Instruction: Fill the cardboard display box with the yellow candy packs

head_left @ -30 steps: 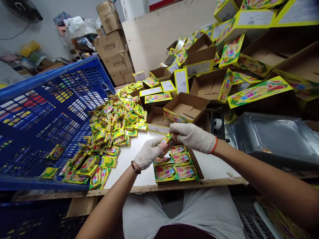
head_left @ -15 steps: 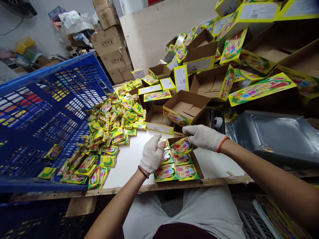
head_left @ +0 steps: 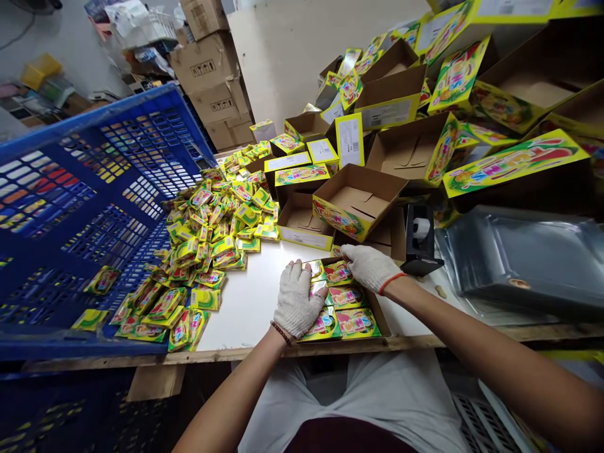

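Left hand (head_left: 298, 303): flat, open, pressing packets (head_left: 357, 322) | right hand (head_left: 369, 267): fingers bent on far row, grip indeterminate | box (head_left: 379, 313): worktop (head_left: 248, 302) near edge | print: "TWINS"

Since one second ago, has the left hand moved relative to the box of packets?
Yes. The left hand has dropped from a raised pinch above the box to lie flat on the packets inside it.

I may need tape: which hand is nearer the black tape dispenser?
Right. The right hand rests on the far corner of the packet-filled box, just beside the tape dispenser; the left hand lies flat on the box's near-left side, farther off.
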Motion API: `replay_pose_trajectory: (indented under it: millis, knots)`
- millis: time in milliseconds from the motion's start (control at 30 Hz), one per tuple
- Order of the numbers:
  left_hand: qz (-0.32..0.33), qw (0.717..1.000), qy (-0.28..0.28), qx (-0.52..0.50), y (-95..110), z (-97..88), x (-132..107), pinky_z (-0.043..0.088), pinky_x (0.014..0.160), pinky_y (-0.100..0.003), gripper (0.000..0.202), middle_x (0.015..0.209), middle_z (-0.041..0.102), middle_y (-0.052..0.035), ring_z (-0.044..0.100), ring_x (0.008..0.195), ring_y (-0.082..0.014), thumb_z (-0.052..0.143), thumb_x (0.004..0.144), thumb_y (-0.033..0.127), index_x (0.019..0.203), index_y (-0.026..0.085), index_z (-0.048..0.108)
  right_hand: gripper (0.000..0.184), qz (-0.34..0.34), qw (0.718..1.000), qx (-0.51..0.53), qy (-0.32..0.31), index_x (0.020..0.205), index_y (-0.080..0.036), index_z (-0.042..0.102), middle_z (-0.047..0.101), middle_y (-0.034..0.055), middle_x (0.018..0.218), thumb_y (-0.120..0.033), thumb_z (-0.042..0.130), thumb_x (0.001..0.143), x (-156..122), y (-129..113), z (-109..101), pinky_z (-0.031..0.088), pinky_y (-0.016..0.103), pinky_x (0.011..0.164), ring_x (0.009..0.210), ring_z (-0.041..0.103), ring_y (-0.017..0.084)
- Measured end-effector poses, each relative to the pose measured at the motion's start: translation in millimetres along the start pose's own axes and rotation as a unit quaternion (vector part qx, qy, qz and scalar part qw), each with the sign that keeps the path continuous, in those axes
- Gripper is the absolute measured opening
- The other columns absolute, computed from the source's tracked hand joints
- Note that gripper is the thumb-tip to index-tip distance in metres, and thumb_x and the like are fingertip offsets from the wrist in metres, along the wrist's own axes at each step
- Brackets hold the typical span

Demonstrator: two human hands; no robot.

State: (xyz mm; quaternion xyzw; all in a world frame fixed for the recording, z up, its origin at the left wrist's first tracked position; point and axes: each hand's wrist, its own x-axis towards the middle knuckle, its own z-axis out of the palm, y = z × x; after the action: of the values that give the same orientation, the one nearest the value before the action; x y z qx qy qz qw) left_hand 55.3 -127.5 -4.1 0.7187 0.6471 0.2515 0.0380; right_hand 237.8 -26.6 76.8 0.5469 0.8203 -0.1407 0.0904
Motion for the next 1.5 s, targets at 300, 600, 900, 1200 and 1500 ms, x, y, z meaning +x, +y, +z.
replay_pose_trajectory:
  millis: [300,600,900,1200,1500]
  knots:
    - [-0.009,1.0,0.005,-0.02,1,0.4,-1,0.037,0.118,-0.06,0.053,0.145,0.054,-0.0222,0.044,0.141,-0.0389,0.063,0.088,0.042,0.13,0.011,0.059,0.04,-0.026,0.994,-0.103,0.003,0.112,-0.006,0.071,0.061,0.0284,0.124,-0.005,0.035,0.095,-10,-32,16,0.054,0.039,0.076,0.105,0.068,0.034]
    - [-0.014,0.999,-0.006,-0.03,2,-0.2,-2,0.035,0.12,-0.058,0.068,0.148,0.05,-0.0267,0.042,0.143,-0.0412,0.069,0.083,0.05,0.135,0.006,0.058,0.037,-0.175,0.958,-0.227,0.005,0.109,-0.011,0.072,0.07,0.0224,0.107,-0.002,0.041,0.092,0,-33,32,0.056,0.042,0.079,0.098,0.071,0.033]
    - [-0.147,0.987,0.059,-0.034,-53,-13.5,-10,0.037,0.121,-0.048,0.049,0.156,0.041,-0.0249,0.034,0.15,-0.0326,0.057,0.094,0.037,0.137,0.013,0.055,0.048,-0.182,0.961,-0.21,0.01,0.11,-0.016,0.074,0.069,0.0204,0.112,0.007,0.041,0.084,5,-20,43,0.059,0.043,0.078,0.095,0.072,0.031]
    - [-0.402,0.899,0.026,0.17,-167,-100.2,-56,0.04,0.106,-0.059,0.071,0.13,0.057,-0.0271,0.052,0.128,-0.0459,0.074,0.073,0.029,0.136,0.008,0.05,0.045,-0.154,0.969,-0.187,-0.049,0.121,-0.018,0.066,0.065,0.019,0.107,-0.002,0.035,0.092,14,-20,52,0.058,0.044,0.074,0.096,0.07,0.031]
    - [-0.431,0.813,0.199,-0.338,-137,-84.8,-42,0.05,0.1,-0.048,0.042,0.11,0.068,-0.0126,0.064,0.114,-0.0309,0.069,0.076,0.029,0.115,0.019,0.057,0.056,-0.115,0.977,-0.178,-0.001,0.14,-0.005,0.054,0.052,0.0276,0.145,0.001,0.036,0.088,-14,-23,97,0.046,0.054,0.106,0.132,0.053,0.037]
